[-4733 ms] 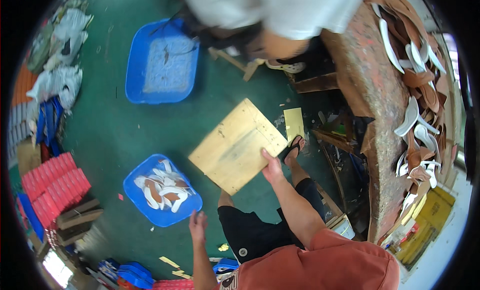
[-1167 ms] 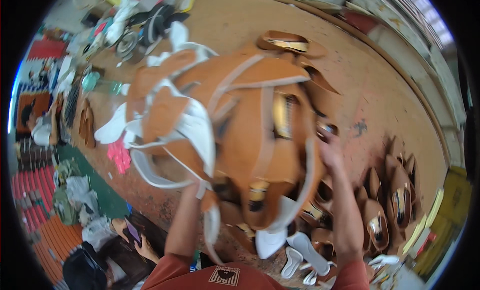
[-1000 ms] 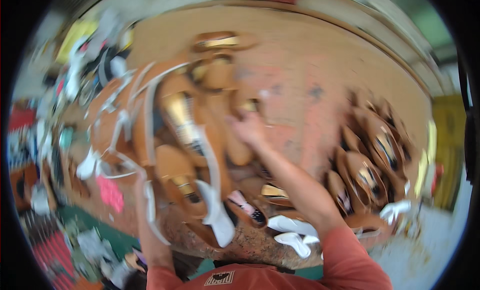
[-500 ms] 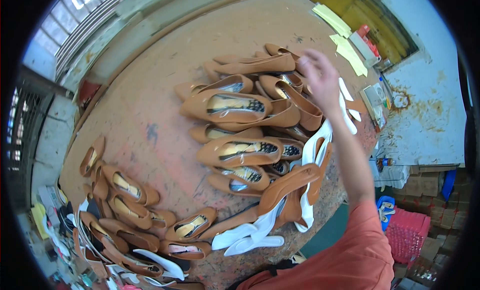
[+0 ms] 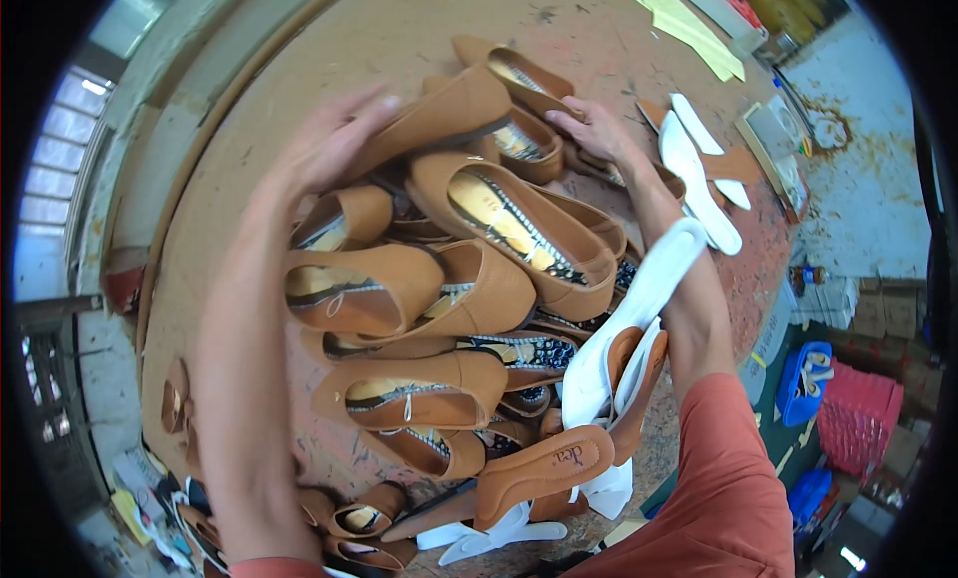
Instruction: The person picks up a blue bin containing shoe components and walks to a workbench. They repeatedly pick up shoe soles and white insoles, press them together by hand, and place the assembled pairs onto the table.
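Note:
A big heap of tan slip-on shoes [image 5: 399,378] lies across the middle of the worktable. At its far side, my left hand [image 5: 344,139], slightly blurred, grips one end of a tan shoe [image 5: 449,104] tilted above the others. My right hand [image 5: 594,129] has its fingers closed on the near end of another tan shoe [image 5: 509,64], just right of the first. Between my forearms, a tan shoe with a patterned lining [image 5: 519,219] rests on top of the heap. White insoles [image 5: 609,338] and a brown insole [image 5: 559,463] lie along the heap's right and near edges.
More tan shoes [image 5: 364,513] sit at the near left, partly behind my left forearm. White and brown insole pieces [image 5: 689,169] lie right of my right arm. Yellow paper sheets [image 5: 689,29] are at the far right edge. A blue basket [image 5: 803,383] stands beyond the table.
My left arm has come into view and my left hand is now on a shoe. My right hand has closed on another. The view has shifted nearer the heap.

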The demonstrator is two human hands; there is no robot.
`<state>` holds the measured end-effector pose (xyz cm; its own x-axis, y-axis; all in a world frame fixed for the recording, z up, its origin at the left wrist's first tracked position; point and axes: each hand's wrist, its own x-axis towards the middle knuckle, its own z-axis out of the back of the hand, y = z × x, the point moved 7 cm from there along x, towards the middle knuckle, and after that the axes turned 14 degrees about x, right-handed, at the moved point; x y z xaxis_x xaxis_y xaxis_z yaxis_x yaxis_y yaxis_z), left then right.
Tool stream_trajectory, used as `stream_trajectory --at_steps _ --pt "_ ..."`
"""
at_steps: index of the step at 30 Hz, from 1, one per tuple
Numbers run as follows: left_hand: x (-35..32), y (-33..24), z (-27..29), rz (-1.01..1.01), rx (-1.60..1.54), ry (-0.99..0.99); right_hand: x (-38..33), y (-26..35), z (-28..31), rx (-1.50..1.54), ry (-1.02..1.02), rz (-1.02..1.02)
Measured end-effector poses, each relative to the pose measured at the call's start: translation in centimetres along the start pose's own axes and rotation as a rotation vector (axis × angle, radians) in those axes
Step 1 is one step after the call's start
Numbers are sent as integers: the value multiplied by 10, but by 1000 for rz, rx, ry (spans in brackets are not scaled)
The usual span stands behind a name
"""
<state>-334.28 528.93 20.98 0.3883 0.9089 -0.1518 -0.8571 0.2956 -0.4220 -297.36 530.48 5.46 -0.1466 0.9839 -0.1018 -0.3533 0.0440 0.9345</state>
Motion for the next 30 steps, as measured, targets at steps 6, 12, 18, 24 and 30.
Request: stream_trajectory --at_steps 6,12,18,24,30 --pt "-29 -1 -39 -147 21 201 -67 11 -52 14 -65 54" --pt "-161 17 -9 -11 286 249 -167 67 -170 -204 -140 35" --pt "-317 126 11 164 374 188 -239 134 -333 -253 126 -152" --pt "-432 160 52 366 436 62 -266 207 -326 3 635 -55" --pt "-574 12 94 643 162 -323 -144 35 119 -707 -517 -107"
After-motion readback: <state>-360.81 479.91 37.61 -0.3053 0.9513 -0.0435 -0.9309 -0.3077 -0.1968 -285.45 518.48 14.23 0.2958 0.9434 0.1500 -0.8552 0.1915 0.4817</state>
